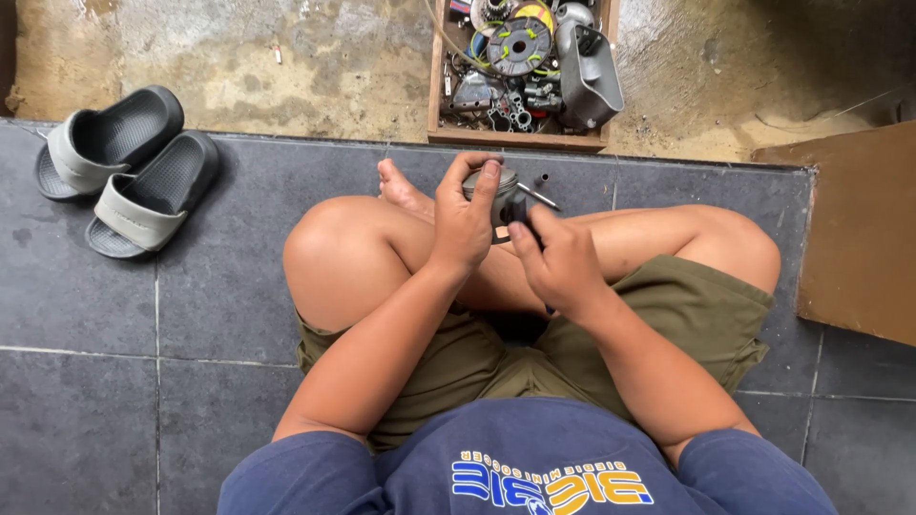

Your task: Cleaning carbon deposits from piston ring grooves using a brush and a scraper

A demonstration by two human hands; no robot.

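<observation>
1. Dark grey floor tiles point(191, 315) with pale grout lines fill most of the view from above; beyond their far edge lies rough, stained concrete ground point(315, 57) in sandy tones.
2. A person sits cross-legged on the tiles, bare knees spread to either side, wearing olive shorts point(668, 315) and a navy shirt point(534, 458) with coloured lettering.
3. The left hand point(465, 224) is wrapped around a small round metal part point(503, 195), grey and cylinder-shaped, held up in front of the knees just above the crossed legs; fingers curl over its top edge.
4. The right hand point(563, 262) sits just beside it, fingers drawn together and pinching a dark thin tool point(537, 197) whose metal tip points past the part; exactly where the tip touches cannot be told.
5. An open wooden box point(520, 138) stands on the concrete straight ahead, crowded with metal engine pieces, a round disc and a grey casing.
6. A pair of grey slide sandals point(124, 167) lies at the left, on the tile edge, well apart from the hands.
7. A brown board point(859, 238) lies at the right edge.
</observation>
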